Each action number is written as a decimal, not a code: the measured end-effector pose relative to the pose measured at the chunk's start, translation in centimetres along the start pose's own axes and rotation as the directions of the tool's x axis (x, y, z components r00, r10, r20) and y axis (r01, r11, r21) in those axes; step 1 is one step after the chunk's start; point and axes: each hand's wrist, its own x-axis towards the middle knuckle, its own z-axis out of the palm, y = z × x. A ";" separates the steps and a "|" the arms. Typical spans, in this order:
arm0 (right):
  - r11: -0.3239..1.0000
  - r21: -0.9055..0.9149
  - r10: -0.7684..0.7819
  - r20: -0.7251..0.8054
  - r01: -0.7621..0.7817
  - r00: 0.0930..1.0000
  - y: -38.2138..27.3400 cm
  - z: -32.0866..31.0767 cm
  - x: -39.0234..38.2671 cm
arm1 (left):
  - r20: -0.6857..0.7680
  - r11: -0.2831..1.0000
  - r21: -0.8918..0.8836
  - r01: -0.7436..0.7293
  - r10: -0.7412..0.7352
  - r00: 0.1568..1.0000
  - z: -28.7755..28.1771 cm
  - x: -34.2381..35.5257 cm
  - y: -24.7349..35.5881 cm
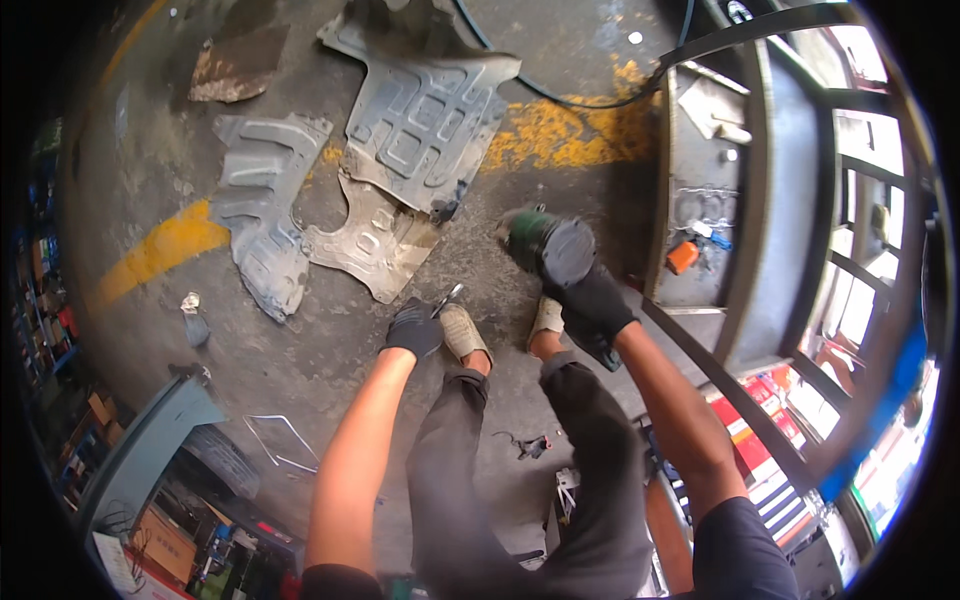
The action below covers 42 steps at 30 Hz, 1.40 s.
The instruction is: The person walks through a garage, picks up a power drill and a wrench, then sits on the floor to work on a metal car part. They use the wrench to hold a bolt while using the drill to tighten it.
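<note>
My right hand (597, 308), in a dark glove, is wrapped round a green and black power tool (570, 250) with a round grey end cap. The tool hangs above the floor, beyond my right shoe, its front end blurred. My left hand (413, 330), also gloved, is closed with a short shiny metal piece (450, 298) sticking out past the fingers beside my left shoe (464, 335). The glove hides the rest of that piece, so I cannot tell its kind. Beyond my left hand, a tan stamped metal plate (372, 240) lies on the concrete.
A large grey stamped panel (425, 125) and a bent grey panel (265, 165) lie beyond. A dark hose (560, 98) curves across the far floor. To the right stands a metal frame (745, 200) with an orange item (682, 257). A small dark part (533, 445) lies between my legs.
</note>
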 end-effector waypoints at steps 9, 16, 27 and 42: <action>0.986 0.143 0.087 -0.046 -0.080 0.995 15.2 4.5 11.3 | 0.101 0.959 0.173 -0.226 0.211 0.972 12.4 16.0 -4.0; 0.913 0.354 0.193 0.064 -0.203 0.979 17.6 4.8 12.5 | 0.148 0.886 0.222 -0.406 0.381 0.913 13.2 20.9 -2.3; 0.785 0.573 0.077 0.287 -0.236 0.955 16.3 8.0 11.3 | -0.209 0.509 -0.776 -0.373 0.352 0.913 9.1 21.5 -4.5; 0.832 0.404 0.089 0.579 -0.381 0.810 17.8 14.2 11.1 | -0.595 0.847 0.037 -0.530 0.445 0.670 9.3 15.9 -6.1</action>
